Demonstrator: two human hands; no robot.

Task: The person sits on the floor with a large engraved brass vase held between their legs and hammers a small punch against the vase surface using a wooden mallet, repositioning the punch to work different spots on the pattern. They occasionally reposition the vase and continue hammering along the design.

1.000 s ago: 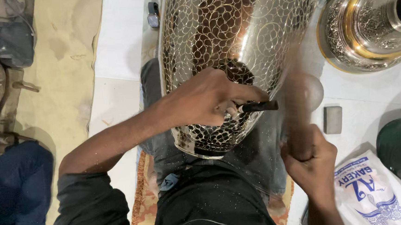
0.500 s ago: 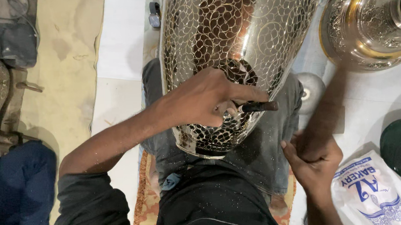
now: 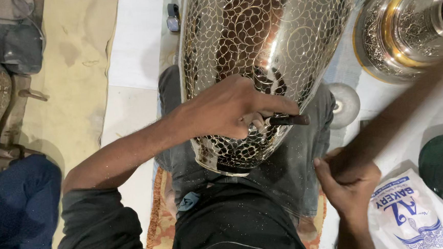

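Fingers of the left hand (image 3: pixel 231 108) are pinched around a short dark metal chisel (image 3: pixel 289 120), its tip pressed against the large engraved silver-and-gold metal vase (image 3: pixel 257 40) laid across the lap. A blurred wooden hammer handle (image 3: pixel 395 114) is gripped in the closed right hand (image 3: pixel 348 183). A second ornate metal vessel (image 3: pixel 405 26) stands nearby.

The stick (image 3: pixel 400 113) in the right hand (image 3: pixel 349 183) is a blur, so its shape is unclear. The big metal vase (image 3: pixel 263 60) is cut off at the top edge. The left hand (image 3: pixel 225 109) hides most of the dark tool (image 3: pixel 289 120).
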